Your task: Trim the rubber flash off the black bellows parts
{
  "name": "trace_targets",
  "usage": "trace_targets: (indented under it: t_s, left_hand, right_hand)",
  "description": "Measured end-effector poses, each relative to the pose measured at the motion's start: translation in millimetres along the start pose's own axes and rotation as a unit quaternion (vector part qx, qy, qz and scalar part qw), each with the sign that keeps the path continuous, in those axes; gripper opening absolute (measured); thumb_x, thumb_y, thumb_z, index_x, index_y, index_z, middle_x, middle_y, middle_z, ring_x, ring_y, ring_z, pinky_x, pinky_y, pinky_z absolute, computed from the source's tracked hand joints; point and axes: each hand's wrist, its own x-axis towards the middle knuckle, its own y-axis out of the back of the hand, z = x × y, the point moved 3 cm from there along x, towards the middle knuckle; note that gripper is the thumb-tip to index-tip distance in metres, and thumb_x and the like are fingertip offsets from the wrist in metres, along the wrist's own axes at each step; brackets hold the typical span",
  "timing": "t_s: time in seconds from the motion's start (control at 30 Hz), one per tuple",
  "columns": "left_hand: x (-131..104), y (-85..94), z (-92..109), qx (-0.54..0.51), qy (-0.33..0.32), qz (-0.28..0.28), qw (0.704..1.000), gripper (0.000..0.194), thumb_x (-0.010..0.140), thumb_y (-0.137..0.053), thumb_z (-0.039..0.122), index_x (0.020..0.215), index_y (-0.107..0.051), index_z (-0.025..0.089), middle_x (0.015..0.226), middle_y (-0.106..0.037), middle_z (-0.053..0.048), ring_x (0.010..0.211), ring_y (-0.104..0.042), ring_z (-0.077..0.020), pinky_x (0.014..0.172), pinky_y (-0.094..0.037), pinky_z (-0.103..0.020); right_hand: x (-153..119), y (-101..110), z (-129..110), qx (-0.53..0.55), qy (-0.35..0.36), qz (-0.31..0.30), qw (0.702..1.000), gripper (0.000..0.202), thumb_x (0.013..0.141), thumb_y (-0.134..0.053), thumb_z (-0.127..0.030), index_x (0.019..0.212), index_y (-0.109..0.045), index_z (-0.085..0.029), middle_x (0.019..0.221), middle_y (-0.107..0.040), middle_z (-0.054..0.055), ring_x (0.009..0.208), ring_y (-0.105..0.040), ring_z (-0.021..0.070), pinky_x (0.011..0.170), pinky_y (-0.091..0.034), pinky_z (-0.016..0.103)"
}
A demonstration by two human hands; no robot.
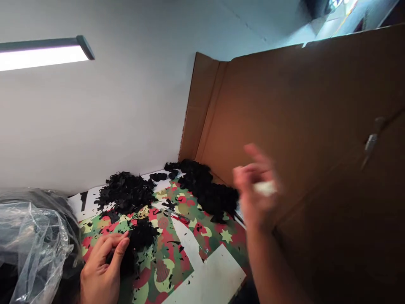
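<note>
My left hand (103,264) is low on the left, thumb and forefinger pinched together on a dark piece partly hidden by the fingers. Just beyond its fingertips lies a small heap of black scraps (144,233) on the patterned sheet (164,278). Raised in front of the cardboard, my right hand (256,188) is smeared by motion. One finger points up and the others look bent. A whitish patch (265,188) shows at this hand; whether it is held or worn, I cannot make out.
Larger piles of black pieces lie at the back left (126,192) and along the cardboard wall (316,118) at right (205,190). A red-and-silver cutter-like tool (177,216) rests between them. Clear plastic bag (38,236) at left; white board (215,274) in front.
</note>
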Motion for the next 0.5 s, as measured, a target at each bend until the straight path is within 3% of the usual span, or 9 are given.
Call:
trace_targets:
  t_s: [0.07, 0.1, 0.13, 0.2, 0.27, 0.33, 0.4, 0.43, 0.5]
  left_hand:
    - [-0.8, -0.5, -3.8, -0.020, 0.023, 0.001, 1.000, 0.045, 0.075, -0.068, 0.068, 0.070, -0.074, 0.023, 0.081, -0.073, -0.001, 0.079, -0.065, -0.0213, 0.075, -0.047, -0.028]
    - [-2.0, -0.7, -4.2, -0.033, 0.034, 0.002, 0.999, 0.047, 0.073, -0.069, 0.070, 0.071, -0.074, 0.023, 0.081, -0.074, -0.001, 0.078, -0.065, -0.0219, 0.075, -0.047, -0.029]
    - [-3.7, -0.8, -3.7, -0.048, 0.043, 0.001, 0.998, 0.048, 0.073, -0.069, 0.071, 0.071, -0.075, 0.023, 0.080, -0.074, -0.002, 0.078, -0.065, -0.0222, 0.075, -0.047, -0.029]
    - [-7.4, -1.2, -0.7, -0.081, 0.053, -0.007, 0.995, 0.050, 0.074, -0.067, 0.072, 0.072, -0.075, 0.022, 0.078, -0.074, -0.002, 0.076, -0.065, -0.0227, 0.073, -0.048, -0.030]
    - [-10.2, -1.0, 2.4, -0.101, 0.054, -0.008, 0.993, 0.050, 0.077, -0.065, 0.071, 0.070, -0.075, 0.022, 0.074, -0.072, -0.003, 0.075, -0.064, -0.0226, 0.073, -0.049, -0.030]
    - [-11.9, -0.3, 2.8, -0.106, 0.068, 0.000, 0.992, 0.051, 0.077, -0.065, 0.070, 0.070, -0.076, 0.021, 0.073, -0.072, -0.003, 0.074, -0.064, -0.0227, 0.073, -0.049, -0.031]
    - [-12.9, 0.0, 1.6, -0.115, 0.085, -0.001, 0.990, 0.051, 0.078, -0.065, 0.070, 0.071, -0.076, 0.021, 0.075, -0.073, -0.004, 0.076, -0.065, -0.0232, 0.074, -0.049, -0.032]
    - [-13.2, 0.2, 0.8, -0.119, 0.092, -0.001, 0.989, 0.051, 0.077, -0.066, 0.070, 0.073, -0.077, 0.021, 0.077, -0.074, -0.004, 0.077, -0.066, -0.0237, 0.075, -0.049, -0.032]
    - [-13.4, 0.8, -0.9, -0.124, 0.100, -0.001, 0.987, 0.050, 0.077, -0.066, 0.069, 0.077, -0.078, 0.021, 0.080, -0.076, -0.005, 0.081, -0.067, -0.0250, 0.078, -0.050, -0.034]
  right_hand:
    - [38.4, 39.6, -3.0, -0.074, 0.065, 0.195, 0.976, 0.015, 0.080, -0.070, -0.018, 0.072, -0.057, -0.021, 0.110, -0.071, 0.013, 0.067, -0.058, 0.0151, 0.058, -0.042, 0.031]
    - [50.1, 49.8, -3.2, -0.064, 0.080, 0.232, 0.967, 0.015, 0.078, -0.070, -0.017, 0.072, -0.056, -0.021, 0.114, -0.071, 0.015, 0.065, -0.059, 0.0154, 0.058, -0.040, 0.032]
    - [56.6, 52.7, -2.0, -0.038, 0.084, 0.227, 0.969, 0.015, 0.076, -0.070, -0.018, 0.071, -0.056, -0.021, 0.110, -0.073, 0.016, 0.061, -0.058, 0.0149, 0.056, -0.038, 0.032]
    - [52.0, 39.2, 3.9, -0.006, 0.046, 0.126, 0.991, 0.016, 0.076, -0.072, -0.020, 0.072, -0.057, -0.022, 0.096, -0.075, 0.014, 0.059, -0.060, 0.0156, 0.053, -0.035, 0.029]
    - [24.5, 8.9, 12.4, 0.016, -0.025, -0.052, 0.998, 0.014, 0.076, -0.072, -0.022, 0.073, -0.058, -0.022, 0.085, -0.075, 0.009, 0.064, -0.065, 0.0175, 0.054, -0.040, 0.028]
    - [-17.4, -24.5, 20.7, 0.034, -0.094, -0.248, 0.964, 0.012, 0.077, -0.070, -0.024, 0.072, -0.060, -0.022, 0.079, -0.075, 0.005, 0.071, -0.070, 0.0191, 0.061, -0.049, 0.029]
    - [-59.2, -51.1, 28.0, 0.055, -0.149, -0.394, 0.905, 0.016, 0.082, -0.066, -0.029, 0.068, -0.062, -0.022, 0.079, -0.076, 0.004, 0.074, -0.072, 0.0203, 0.066, -0.054, 0.031]
    - [-76.6, -61.8, 31.4, 0.052, -0.168, -0.449, 0.876, 0.017, 0.084, -0.064, -0.031, 0.069, -0.065, -0.022, 0.080, -0.076, 0.004, 0.077, -0.072, 0.0209, 0.068, -0.054, 0.032]
    - [-100.4, -79.1, 35.0, 0.028, -0.162, -0.507, 0.846, 0.017, 0.082, -0.068, -0.033, 0.069, -0.070, -0.022, 0.087, -0.075, 0.005, 0.082, -0.071, 0.0228, 0.072, -0.054, 0.033]
